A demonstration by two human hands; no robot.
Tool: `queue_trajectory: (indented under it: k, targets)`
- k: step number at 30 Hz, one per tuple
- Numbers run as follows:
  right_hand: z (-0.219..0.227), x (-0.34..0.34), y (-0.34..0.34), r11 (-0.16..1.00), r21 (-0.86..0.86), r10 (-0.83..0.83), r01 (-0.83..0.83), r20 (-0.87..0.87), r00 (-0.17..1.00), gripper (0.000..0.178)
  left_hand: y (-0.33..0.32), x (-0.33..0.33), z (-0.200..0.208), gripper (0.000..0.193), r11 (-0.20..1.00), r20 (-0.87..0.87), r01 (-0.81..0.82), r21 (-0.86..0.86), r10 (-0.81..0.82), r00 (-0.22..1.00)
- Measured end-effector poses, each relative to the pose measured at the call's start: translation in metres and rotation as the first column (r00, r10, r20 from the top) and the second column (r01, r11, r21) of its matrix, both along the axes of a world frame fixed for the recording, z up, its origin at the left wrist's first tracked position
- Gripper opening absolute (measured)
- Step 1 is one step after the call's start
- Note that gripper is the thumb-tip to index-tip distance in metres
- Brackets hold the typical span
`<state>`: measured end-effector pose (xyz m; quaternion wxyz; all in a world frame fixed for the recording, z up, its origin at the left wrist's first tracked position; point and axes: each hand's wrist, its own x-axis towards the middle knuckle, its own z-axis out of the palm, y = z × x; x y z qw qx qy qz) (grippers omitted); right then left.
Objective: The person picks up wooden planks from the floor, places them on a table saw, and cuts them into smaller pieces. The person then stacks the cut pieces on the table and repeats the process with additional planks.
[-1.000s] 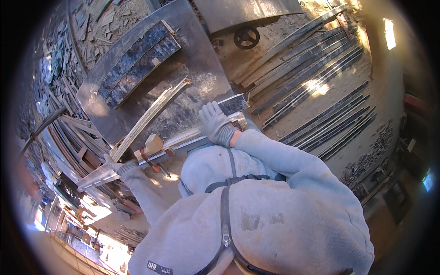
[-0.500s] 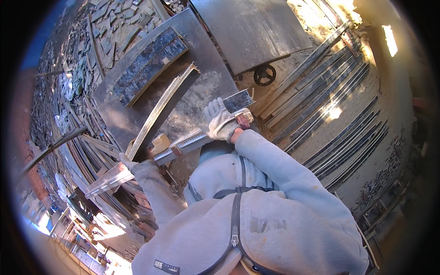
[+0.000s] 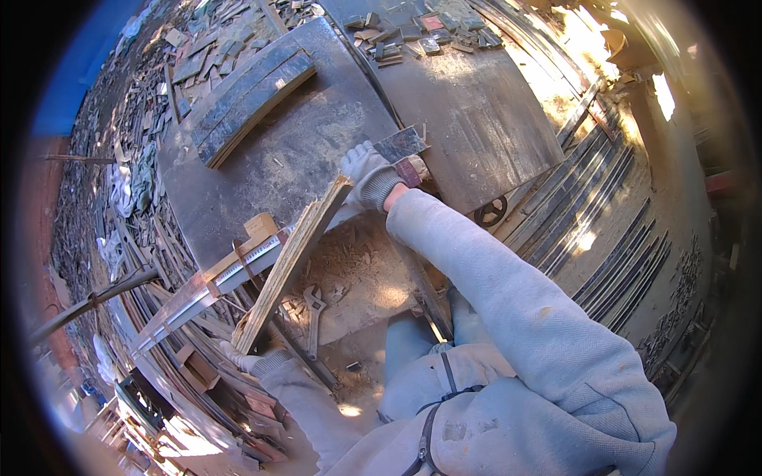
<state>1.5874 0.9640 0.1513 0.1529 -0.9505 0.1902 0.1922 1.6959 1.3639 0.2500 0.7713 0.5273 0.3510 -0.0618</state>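
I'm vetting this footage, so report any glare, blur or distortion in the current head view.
Head view, upper right: a bright patch burns out to white, with haze along that rim; head view, edges: fisheye bows the right-hand tabletop and black fills the corners; head view, centre: the wrench looks fairly sharp.

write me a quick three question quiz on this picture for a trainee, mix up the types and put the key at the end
1. Which hand holds the lower end of the wooden strip? A) right B) left C) neither
2. True or false: the adjustable wrench is held in a hand.
3. What do the stacked dark-faced boards lie on?

Key: 1. B, the left hand. 2. False. 3. The grey tabletop.
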Motion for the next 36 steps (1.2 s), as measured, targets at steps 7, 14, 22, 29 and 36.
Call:
queue_trajectory:
  k: [7, 14, 22, 29, 36]
  targets:
    - [-0.012, 0.052, -0.040, 0.994, -0.056, -0.086, 0.097, 0.168, 0.982, 0.068, 0.029, 0.011, -0.021, 0.062, 0.996, 0.054, 0.074, -0.051, -0.072, 0.996]
    - [-0.009, 0.076, -0.059, 0.993, -0.051, -0.098, 0.110, 0.187, 0.977, 0.062, 0.044, 0.002, -0.019, 0.057, 0.987, 0.170, 0.132, -0.095, -0.115, 0.979]
    - [-0.036, 0.022, -0.017, 0.983, -0.138, -0.057, 0.120, 0.391, 0.919, 0.042, 0.054, -0.030, 0.018, 0.047, 0.910, 0.401, 0.332, -0.247, -0.216, 0.890]
    - [0.009, -0.041, 0.021, 0.997, -0.006, 0.076, -0.077, -0.101, 0.992, 0.049, 0.039, -0.072, 0.028, 0.054, 0.768, 0.447, 0.483, -0.420, -0.288, 0.847]
    - [0.106, -0.201, 0.048, 0.598, 0.622, -0.794, 0.505, 0.373, 0.481, 0.032, -0.010, -0.131, 0.044, 0.049, 0.672, 0.443, 0.663, -0.330, -0.510, 0.737]
